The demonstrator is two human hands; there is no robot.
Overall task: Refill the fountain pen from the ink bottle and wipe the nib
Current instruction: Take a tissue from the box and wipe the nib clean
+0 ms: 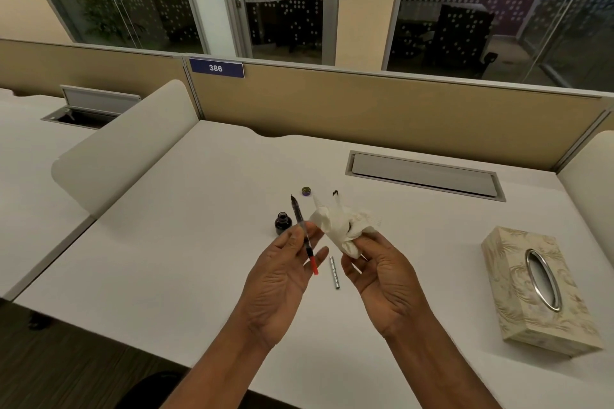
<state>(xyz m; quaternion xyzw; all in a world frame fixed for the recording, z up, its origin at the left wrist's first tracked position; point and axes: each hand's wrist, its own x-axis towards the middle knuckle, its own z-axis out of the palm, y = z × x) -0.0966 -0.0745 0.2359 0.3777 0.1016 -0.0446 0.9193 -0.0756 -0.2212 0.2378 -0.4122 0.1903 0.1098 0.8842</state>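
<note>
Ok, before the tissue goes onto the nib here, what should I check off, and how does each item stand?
1. Pen section secure in the left hand, nib pointing up and away: ok.
2. Tissue bunched in the right hand, beside the pen and not yet on the nib: ok.
3. Clean patch of tissue facing the nib: cannot tell; a dark spot already shows on it.
4. Ink bottle upright on the desk: ok.
5. Bottle closed: not ok; its cap lies apart, behind it.
6. Silver barrel within reach on the desk: ok.
</note>
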